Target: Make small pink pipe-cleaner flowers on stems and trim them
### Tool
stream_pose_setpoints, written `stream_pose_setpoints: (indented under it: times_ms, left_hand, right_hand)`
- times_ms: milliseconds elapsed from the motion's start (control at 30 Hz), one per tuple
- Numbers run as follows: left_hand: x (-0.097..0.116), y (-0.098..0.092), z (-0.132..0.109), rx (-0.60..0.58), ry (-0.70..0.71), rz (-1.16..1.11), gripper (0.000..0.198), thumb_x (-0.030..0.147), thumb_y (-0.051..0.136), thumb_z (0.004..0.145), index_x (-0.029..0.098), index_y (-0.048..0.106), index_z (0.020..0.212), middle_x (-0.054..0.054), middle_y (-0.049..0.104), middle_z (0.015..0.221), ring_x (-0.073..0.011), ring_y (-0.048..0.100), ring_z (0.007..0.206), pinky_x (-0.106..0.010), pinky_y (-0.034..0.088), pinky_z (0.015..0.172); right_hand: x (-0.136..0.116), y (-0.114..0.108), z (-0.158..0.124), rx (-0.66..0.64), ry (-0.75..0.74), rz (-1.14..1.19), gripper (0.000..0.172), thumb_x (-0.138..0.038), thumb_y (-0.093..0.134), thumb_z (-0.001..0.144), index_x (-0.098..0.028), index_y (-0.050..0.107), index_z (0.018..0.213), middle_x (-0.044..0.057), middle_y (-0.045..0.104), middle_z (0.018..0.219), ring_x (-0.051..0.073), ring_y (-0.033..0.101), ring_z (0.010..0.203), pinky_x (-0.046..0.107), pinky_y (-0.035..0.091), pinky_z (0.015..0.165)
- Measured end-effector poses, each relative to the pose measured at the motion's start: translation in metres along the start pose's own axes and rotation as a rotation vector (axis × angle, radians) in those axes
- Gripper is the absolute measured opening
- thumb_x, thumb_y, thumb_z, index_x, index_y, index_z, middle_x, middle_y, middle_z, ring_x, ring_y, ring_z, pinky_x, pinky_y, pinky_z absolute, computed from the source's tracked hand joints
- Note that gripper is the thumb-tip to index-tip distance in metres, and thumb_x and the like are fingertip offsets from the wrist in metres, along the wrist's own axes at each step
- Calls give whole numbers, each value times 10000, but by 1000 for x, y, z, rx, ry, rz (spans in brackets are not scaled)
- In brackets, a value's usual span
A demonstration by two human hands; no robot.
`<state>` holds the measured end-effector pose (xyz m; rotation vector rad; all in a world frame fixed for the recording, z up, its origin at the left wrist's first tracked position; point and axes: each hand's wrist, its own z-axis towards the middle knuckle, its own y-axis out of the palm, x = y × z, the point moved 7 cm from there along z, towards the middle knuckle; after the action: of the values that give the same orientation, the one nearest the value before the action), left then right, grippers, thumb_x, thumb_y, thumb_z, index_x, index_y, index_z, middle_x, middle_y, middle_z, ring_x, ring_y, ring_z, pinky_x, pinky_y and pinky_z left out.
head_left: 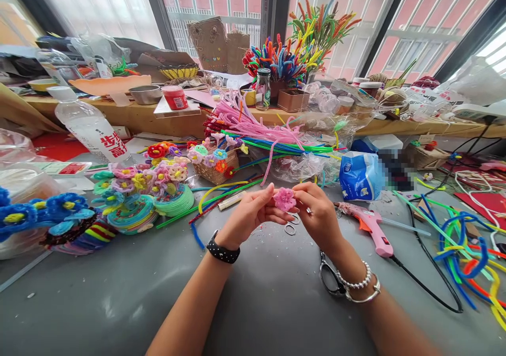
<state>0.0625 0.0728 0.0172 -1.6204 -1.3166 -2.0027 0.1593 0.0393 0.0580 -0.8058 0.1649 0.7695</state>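
Note:
Both hands meet over the grey table (118,292) and pinch a small pink pipe-cleaner flower (284,199) between them. My left hand (249,213), with a black watch on the wrist, holds the flower's left side with thumb and fingers closed. My right hand (316,211), wearing a ring and pearl and silver bracelets, grips the right side. Small metal rings (290,228) lie on the table just below the flower.
A pink glue gun (371,228) with a black cord lies right of my hands, scissors (330,277) under my right wrist. Finished pipe-cleaner flowers (142,192) and a basket (215,169) sit left, loose pipe cleaners (272,134) behind, a water bottle (89,124) far left.

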Motion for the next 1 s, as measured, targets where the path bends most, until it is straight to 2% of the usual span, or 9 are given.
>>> stream_pose_setpoints:
  times_ms: [133, 333, 433, 567, 700, 767, 867, 933, 1000]
  left_hand:
    - [-1, 5, -1, -63, -3, -43, 399, 466, 463, 760, 108, 629, 814, -119, 683, 723, -188, 650, 631, -240, 502, 560]
    - [-1, 8, -2, -93, 5, -111, 377, 441, 474, 763, 92, 617, 784, -96, 668, 655, -162, 634, 602, -216, 479, 538]
    - [5, 5, -2, -39, 63, -115, 327, 404, 498, 759, 101, 611, 805, -64, 646, 633, -108, 578, 499, -187, 431, 469]
    - [12, -5, 0, 86, 105, 59, 329, 406, 487, 763, 130, 618, 884, 14, 558, 563, -22, 384, 366, -153, 300, 369]
    - [8, -8, 2, 141, 80, 392, 217, 316, 602, 680, 138, 649, 795, -9, 600, 683, -70, 501, 567, -165, 384, 508]
    - [1, -4, 4, 85, 50, 481, 193, 287, 617, 659, 129, 658, 762, -32, 627, 721, -105, 532, 646, -199, 414, 589]
    - [-7, 0, 5, 20, 25, 483, 183, 274, 615, 656, 124, 653, 753, -33, 625, 688, -113, 533, 617, -230, 423, 601]
    - [-7, -1, 5, 33, 38, 487, 173, 272, 616, 653, 119, 643, 729, -29, 612, 654, -108, 522, 575, -228, 418, 555]
    - [-1, -7, 5, 107, 84, 514, 167, 272, 619, 649, 115, 633, 707, -24, 600, 625, -101, 512, 545, -220, 409, 525]
  right_hand:
    - [-2, 0, -1, -3, -10, 13, 134, -133, 459, 787, -171, 575, 732, 59, 587, 761, 173, 507, 714, 289, 416, 641]
    - [-5, -1, 2, -25, 18, 74, 131, -142, 470, 771, -163, 586, 713, 53, 589, 739, 165, 488, 699, 286, 394, 639]
    - [8, 4, 2, -88, 195, 257, 143, -220, 490, 778, -161, 588, 691, 30, 563, 676, 140, 482, 633, 259, 385, 572]
    - [28, 15, -5, -158, 528, 650, 162, -321, 558, 741, -164, 595, 748, -20, 529, 603, 82, 441, 505, 204, 356, 461]
    - [34, 16, -7, -70, 637, 852, 175, -331, 603, 704, -164, 594, 756, -35, 532, 590, 63, 445, 488, 186, 373, 459]
    - [34, 17, -7, -60, 644, 857, 175, -327, 612, 697, -160, 589, 746, -34, 542, 587, 63, 461, 488, 186, 384, 466]
    - [35, 16, -6, -83, 624, 795, 197, -344, 597, 706, -156, 582, 761, -15, 570, 642, 74, 494, 514, 198, 405, 489]
    - [37, 13, -4, -109, 591, 697, 233, -378, 556, 730, -158, 578, 804, 19, 602, 756, 96, 530, 564, 220, 422, 514]
    - [40, 7, -3, -139, 546, 466, 251, -388, 514, 758, -164, 577, 850, 45, 612, 833, 128, 557, 634, 251, 432, 563]
